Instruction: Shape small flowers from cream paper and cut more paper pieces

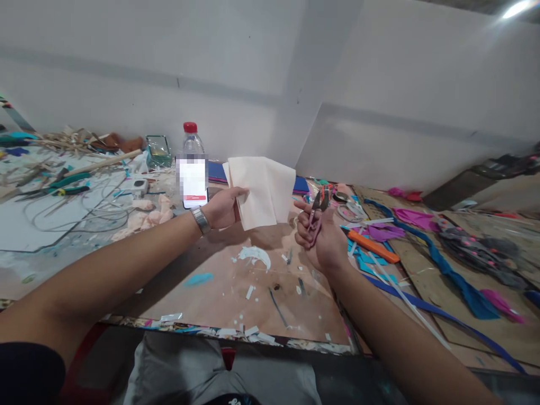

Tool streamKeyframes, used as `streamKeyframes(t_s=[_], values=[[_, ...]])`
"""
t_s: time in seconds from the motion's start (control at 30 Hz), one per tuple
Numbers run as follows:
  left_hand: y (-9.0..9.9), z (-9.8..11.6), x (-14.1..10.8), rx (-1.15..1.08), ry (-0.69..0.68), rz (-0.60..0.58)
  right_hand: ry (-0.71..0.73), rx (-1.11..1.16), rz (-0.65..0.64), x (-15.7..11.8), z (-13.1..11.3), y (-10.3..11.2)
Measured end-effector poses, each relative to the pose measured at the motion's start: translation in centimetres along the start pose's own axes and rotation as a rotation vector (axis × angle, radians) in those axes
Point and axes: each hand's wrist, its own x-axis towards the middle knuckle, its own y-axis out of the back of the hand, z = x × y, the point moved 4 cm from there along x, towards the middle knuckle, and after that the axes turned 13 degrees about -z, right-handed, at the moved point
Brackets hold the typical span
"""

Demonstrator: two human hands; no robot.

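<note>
A cream folded sheet [264, 194], cloth or paper, hangs above the table with its creases showing. My left hand [225, 207] grips its left edge, the thumb lying on the near face and the other fingers mostly behind. To the right of the sheet, my right hand [323, 239] is closed around small scissors [315, 216] with pinkish handles. Their dark blades point up and stand apart, clear of the sheet. The index finger of that hand reaches out toward the sheet.
A phone [194, 180] leans near a red-capped bottle [190, 128] behind my left hand. Green-handled pliers [70, 180] and wire lie left. On the right are an orange cutter [373, 244], blue ribbon [442, 273] and coloured scraps. White wall panels [236, 73] rise behind the table.
</note>
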Motion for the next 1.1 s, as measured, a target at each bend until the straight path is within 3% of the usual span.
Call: streamKeyframes(t_s=[0.17,0.33,0.47,0.63,0.87,1.0,1.1], values=[[0.2,0.4,0.2,-0.057,-0.044,-0.01,-0.235,0.079,-0.193,-1.4,2.7,-2.8],[0.6,0.8,0.2,-0.039,-0.057,-0.007,-0.404,0.018,-0.332,-2.0,6.4,-3.8],[0.8,1.1,0.3,-0.046,-0.068,0.036,-0.431,-0.156,-0.403,-2.0,7.7,-4.1],[1.3,1.8,0.8,-0.079,-0.126,0.042,-0.468,-0.107,-0.51,-1.9,8.2,-5.0],[1.9,1.7,1.2,-0.049,-0.113,0.091,-0.5,-0.093,-0.401,-1.0,8.1,-3.6],[1.5,1.5,1.2,-0.02,-0.109,0.095,-0.605,0.047,-0.427,-1.0,7.9,-3.4],[1.3,1.4,1.2,-0.012,-0.113,0.087,-0.581,0.115,-0.4,-0.8,7.7,-3.4]])
